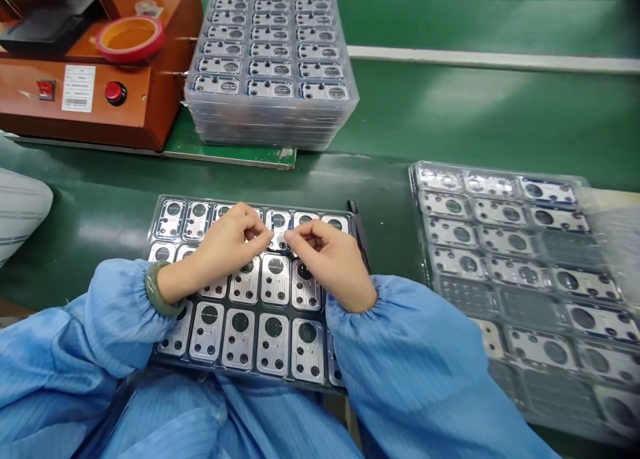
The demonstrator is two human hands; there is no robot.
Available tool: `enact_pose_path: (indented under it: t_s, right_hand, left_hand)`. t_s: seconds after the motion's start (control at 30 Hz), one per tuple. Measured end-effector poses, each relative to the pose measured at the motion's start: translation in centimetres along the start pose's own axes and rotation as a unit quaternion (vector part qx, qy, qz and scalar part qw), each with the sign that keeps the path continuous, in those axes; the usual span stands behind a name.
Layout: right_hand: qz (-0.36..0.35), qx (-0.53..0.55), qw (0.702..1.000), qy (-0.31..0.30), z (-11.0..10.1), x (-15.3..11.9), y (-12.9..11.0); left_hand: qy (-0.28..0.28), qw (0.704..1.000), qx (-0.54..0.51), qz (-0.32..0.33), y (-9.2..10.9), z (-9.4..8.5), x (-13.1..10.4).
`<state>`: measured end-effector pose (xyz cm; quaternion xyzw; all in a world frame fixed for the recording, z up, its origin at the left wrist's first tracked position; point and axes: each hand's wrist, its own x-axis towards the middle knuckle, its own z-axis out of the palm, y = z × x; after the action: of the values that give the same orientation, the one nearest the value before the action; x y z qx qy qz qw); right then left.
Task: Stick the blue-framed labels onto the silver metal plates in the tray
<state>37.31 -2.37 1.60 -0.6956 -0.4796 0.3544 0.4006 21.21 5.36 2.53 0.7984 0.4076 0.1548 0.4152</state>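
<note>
A clear plastic tray [155,235] lies in front of me with rows of silver metal plates, each with a large round hole and small dark holes. Over its far row, my left hand [230,239] has thumb and forefinger pinched at the left edge of one metal plate [278,223]. Facing it, my right hand [333,255] pinches at that plate's right edge. The plate sits in its pocket, and both sets of fingertips are close to its lower part. Whatever lies between the fingertips is too small to make out.
Behind the tray stands a tall stack of filled trays [270,122]. An orange machine [125,105] with a red tape roll [131,40] is at the back left. To the right lies another tray [425,245] with some bare pockets. A dark stick-like object [356,225] borders my tray.
</note>
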Motion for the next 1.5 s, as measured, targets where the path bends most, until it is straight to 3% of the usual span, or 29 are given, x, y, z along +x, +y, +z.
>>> enact_pose_path:
  t_s: [0.9,1.5]
  right_hand:
    - [0.005,-0.004,1.0,0.007,0.16,0.04,-0.1]
    - [-0.014,-0.036,0.999,0.016,0.37,0.01,0.16]
  left_hand:
    - [0.017,0.998,0.054,-0.007,0.27,0.22,-0.13]
    - [0.008,0.996,0.084,0.023,-0.16,0.2,-0.14]
